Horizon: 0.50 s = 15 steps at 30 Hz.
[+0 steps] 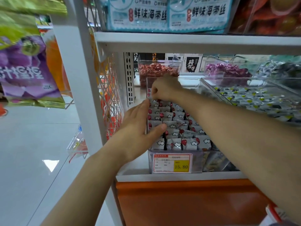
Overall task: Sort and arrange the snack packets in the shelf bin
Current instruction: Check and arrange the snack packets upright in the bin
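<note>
A clear plastic shelf bin (197, 158) holds several rows of small white snack packets (176, 142) printed with clouds and red marks. My left hand (138, 128) lies flat against the bin's left wall, fingers straight, thumb resting on the packets. My right hand (164, 88) reaches to the bin's far left corner and pinches one white packet (151, 97) between curled fingers. A yellow price tag (172, 163) reading 15.80 sits on the bin's front.
Behind stands a bin of red wrapped candies (158, 70); to the right are bins of purple candies (228, 70) and of silver packets (254, 98). The white shelf board (195, 41) hangs low above. A wire mesh side panel (112, 88) and purple bags (26, 69) are at left.
</note>
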Available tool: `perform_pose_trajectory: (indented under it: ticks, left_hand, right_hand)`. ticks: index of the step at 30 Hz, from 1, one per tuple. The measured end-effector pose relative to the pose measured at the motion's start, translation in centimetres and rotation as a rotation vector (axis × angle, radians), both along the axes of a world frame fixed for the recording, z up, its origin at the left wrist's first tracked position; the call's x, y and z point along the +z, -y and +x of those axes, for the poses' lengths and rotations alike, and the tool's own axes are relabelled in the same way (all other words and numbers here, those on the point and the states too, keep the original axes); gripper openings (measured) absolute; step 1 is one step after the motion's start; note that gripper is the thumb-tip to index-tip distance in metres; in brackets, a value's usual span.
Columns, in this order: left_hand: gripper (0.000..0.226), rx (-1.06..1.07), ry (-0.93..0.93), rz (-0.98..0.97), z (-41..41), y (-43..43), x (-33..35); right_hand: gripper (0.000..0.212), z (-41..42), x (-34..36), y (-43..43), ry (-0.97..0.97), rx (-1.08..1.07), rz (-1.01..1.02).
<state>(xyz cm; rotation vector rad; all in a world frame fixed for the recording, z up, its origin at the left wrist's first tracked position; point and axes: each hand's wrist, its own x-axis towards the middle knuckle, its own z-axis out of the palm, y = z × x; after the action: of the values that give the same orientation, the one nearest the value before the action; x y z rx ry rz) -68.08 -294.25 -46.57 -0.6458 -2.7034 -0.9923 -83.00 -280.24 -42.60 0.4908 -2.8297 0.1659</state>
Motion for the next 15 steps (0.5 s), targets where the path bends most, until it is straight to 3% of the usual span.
perform_pose_trajectory:
  ticks: [2,4,9,12,15]
  left_hand:
    - [0.080,-0.001,-0.006,0.003,0.0,0.0,0.0]
    - [0.080,0.006,-0.002,0.010,0.0,0.1,0.0]
    - [0.085,0.025,0.039,0.090,0.2,-0.1,0.2]
    - [0.071,0.094,0.039,0.187,0.4,0.1,0.5]
    - [0.057,0.204,-0.097,0.225,0.8,0.1,0.7]
  right_hand:
    - [0.009,-0.1,-0.8,0.4,-0.011,-0.024,0.032]
    - [0.005,0.0,-0.7,0.3,-0.036,0.016,-0.074]
    - [0.012,2.5,1.8,-1.6,-0.066,0.056,-0.612]
    - [0.008,5.6,2.2,-3.3,-0.225,0.027,-0.872]
    - [0.004,9.3,1.5,-5.0,-0.286,-0.034,-1.142]
